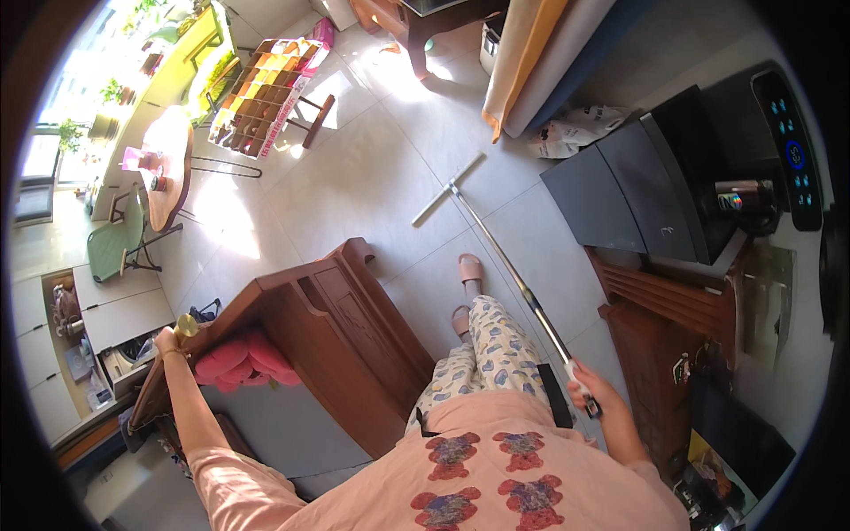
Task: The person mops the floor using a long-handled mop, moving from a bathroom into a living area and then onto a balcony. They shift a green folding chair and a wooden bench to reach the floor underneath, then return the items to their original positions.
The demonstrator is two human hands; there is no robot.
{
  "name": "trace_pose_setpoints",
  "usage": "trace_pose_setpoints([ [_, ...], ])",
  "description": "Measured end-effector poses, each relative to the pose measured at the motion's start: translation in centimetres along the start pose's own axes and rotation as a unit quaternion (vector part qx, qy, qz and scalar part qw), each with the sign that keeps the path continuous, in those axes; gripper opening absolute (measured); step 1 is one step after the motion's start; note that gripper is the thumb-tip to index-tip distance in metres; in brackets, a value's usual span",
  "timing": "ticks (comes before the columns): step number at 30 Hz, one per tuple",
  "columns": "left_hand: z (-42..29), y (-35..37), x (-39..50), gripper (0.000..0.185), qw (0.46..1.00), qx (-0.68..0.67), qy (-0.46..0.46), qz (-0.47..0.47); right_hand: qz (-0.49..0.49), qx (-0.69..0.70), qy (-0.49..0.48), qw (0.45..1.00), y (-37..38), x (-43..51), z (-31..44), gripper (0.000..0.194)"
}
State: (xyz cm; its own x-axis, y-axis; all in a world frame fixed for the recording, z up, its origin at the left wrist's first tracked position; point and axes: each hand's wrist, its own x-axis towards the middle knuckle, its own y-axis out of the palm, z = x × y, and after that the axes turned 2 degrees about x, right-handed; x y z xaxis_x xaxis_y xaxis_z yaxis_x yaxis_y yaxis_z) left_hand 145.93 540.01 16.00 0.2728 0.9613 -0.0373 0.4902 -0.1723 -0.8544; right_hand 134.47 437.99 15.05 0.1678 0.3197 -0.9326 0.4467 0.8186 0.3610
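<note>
My right hand [594, 391] grips the white-and-black handle of a floor wiper [508, 262] with a telescoping metal pole. Its narrow white T-shaped head rests on the tiles ahead of my feet. Off to the left, my left hand [167, 342] is at the top rail of a carved wooden sofa [319, 312], with its fingers at a round gold-yellow object [186, 326], possibly a tape roll. Part of that hand's grip is hidden. Beside that forearm, a pink-red plush cushion [242, 362] lies on the sofa's grey seat pad [279, 421].
A dark grey cabinet [597, 199] and slatted wooden furniture [664, 285] line the right side. At the upper left stand a divided rack [269, 96], a small wooden table [169, 172] and a green folding chair [119, 239]. Long fabric-like panels [531, 73] lean near the top.
</note>
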Motion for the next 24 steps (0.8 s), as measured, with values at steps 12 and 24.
trace_pose_setpoints([
  [12, 1.0, -2.0, -11.8, 0.069, 0.958, -0.033, 0.276, -0.063, -0.041, -0.175, -0.036, 0.983, -4.1, -14.0, -10.6, 0.067],
  [24, 15.3, 2.4, -54.5, 0.071, 0.92, 0.26, 0.234, 0.176, 0.115, -0.378, -0.037, 0.918, -7.6, 2.3, -4.5, 0.069],
])
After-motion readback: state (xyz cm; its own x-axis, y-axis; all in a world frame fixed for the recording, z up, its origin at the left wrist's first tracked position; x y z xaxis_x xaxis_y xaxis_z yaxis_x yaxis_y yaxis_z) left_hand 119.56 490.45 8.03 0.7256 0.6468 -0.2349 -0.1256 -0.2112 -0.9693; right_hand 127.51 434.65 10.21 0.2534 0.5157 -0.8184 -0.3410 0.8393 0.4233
